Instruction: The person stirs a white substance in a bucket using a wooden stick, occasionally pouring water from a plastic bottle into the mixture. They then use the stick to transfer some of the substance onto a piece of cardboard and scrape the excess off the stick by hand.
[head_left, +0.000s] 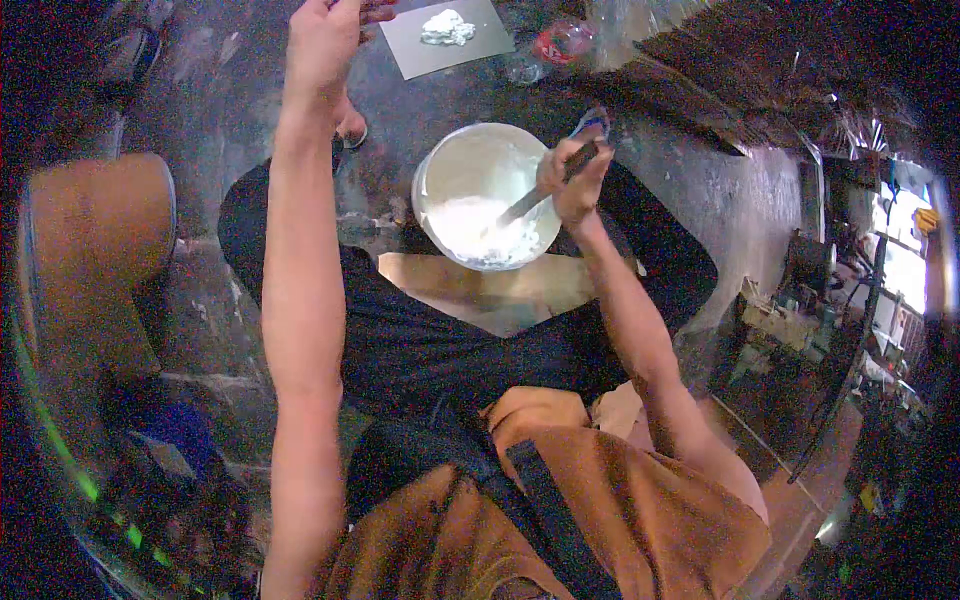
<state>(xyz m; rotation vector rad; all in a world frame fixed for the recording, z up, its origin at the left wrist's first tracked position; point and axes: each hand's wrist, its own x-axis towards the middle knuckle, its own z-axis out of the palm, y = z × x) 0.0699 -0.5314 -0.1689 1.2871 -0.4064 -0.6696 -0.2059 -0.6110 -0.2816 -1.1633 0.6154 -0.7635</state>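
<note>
My right hand (575,182) is wrapped round the dark handle of a stick-like tool (522,206). The tool slants down into a white bucket (440,165), its lower end in a bright white paste or powder (468,228); its exact kind is unclear. The bucket stands between my folded legs. My left hand (325,45) reaches far forward to the top edge of the view, where its fingers are partly cut off. Just right of it lies a pale flat sheet (415,62) bearing a small white heap (448,28).
A clear plastic bottle with a red label (563,42) lies right of the sheet. A brown rounded panel (100,220) stands at the left. Corrugated sheeting (720,60) is at upper right, with cluttered items (800,310) along the right side. The floor is dark and stained.
</note>
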